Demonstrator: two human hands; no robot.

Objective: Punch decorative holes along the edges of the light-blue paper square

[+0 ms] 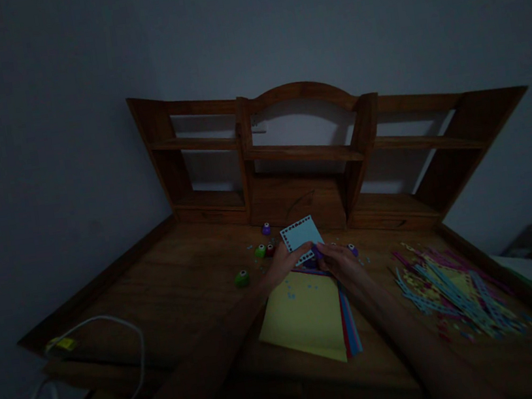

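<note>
A light blue square of paper [302, 233] with small shapes punched along its edges is tilted up above the desk. My left hand [284, 261] pinches its lower left part. My right hand [334, 257] is closed around a purple craft punch [317, 255] at the paper's lower right edge; the fingers partly hide the punch. Below both hands lies a stack of coloured sheets with a yellow sheet [307, 319] on top, and a few small blue cut-outs are scattered on it.
Green punches [242, 279], a red one [270, 250] and purple punches [266, 229] stand around the hands. Coloured paper strips [449, 289] are heaped at the right. A wooden shelf unit [295, 195] rises behind the desk. A white cable [138, 349] loops at the left edge.
</note>
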